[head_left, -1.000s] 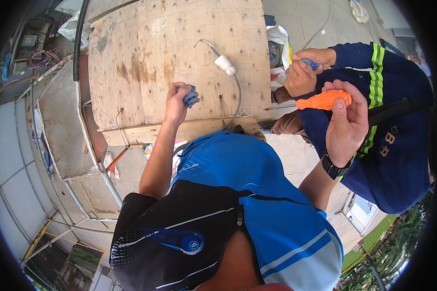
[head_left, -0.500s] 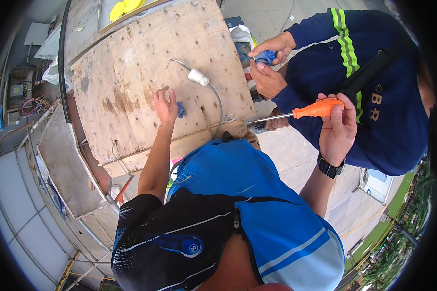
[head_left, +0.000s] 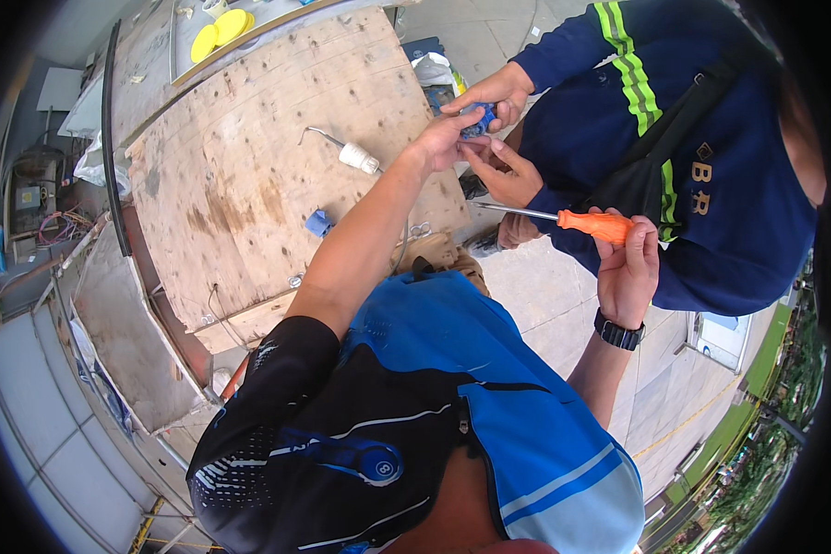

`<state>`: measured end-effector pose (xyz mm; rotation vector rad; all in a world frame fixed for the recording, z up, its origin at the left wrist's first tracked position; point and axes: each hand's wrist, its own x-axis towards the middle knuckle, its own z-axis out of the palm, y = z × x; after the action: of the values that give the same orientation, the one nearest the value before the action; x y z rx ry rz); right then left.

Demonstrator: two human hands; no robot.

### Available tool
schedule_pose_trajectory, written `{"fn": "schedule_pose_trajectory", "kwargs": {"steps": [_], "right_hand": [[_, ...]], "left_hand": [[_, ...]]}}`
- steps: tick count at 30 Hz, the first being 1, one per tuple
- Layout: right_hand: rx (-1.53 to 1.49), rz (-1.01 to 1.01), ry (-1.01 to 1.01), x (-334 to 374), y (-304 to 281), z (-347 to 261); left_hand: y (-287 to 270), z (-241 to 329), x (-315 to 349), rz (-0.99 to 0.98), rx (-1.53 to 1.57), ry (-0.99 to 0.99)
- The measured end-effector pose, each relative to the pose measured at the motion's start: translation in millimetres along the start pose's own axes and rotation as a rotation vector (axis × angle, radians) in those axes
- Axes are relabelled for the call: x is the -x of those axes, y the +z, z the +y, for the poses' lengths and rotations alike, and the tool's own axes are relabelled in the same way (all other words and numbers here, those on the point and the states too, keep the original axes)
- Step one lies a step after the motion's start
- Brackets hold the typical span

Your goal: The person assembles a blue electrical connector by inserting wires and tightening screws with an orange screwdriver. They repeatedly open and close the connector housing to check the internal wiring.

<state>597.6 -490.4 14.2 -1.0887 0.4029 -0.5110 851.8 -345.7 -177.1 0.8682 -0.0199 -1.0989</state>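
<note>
My right hand (head_left: 629, 270), with a dark watch at its wrist, grips a screwdriver (head_left: 595, 224) by its orange handle. The metal shaft points left toward the board's edge. Across the board stretches my left arm, and my left hand (head_left: 438, 143) closes its fingers at a blue plug-like fitting (head_left: 477, 121). A co-worker's hands (head_left: 508, 171) hold that same fitting from the other side; its underside is hidden by fingers. A second blue piece (head_left: 319, 222) lies on the plywood board (head_left: 249, 157), left of my forearm. Beyond it rests a white connector (head_left: 358, 158) with a grey cable and a bent end.
At the right stands the co-worker in a navy top (head_left: 581, 120) with reflective stripes. Small metal rings (head_left: 420, 229) lie at the board's right edge. Yellow lids (head_left: 221, 32) sit in a tray at the far left. A plastic bag (head_left: 432, 70) is behind the board.
My left hand has left the blue piece on the board and moved right to the fitting in the co-worker's hands. My right hand still holds the screwdriver, slightly shifted.
</note>
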Motion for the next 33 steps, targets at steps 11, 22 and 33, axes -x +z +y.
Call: {"fn": "schedule_pose_trajectory", "kwargs": {"steps": [11, 22, 33], "right_hand": [[-0.232, -0.075, 0.277, -21, -2, 37], [-0.303, -0.364, 0.362, -45, 46, 40], [-0.363, -0.353, 0.43, -56, 50, 58]], "left_hand": [[-8, 23, 117, -0.23, 0.47, 0.189], [12, 54, 213, -0.081, 0.568, 0.614], [28, 67, 244, -0.103, 0.891, 0.595]]}}
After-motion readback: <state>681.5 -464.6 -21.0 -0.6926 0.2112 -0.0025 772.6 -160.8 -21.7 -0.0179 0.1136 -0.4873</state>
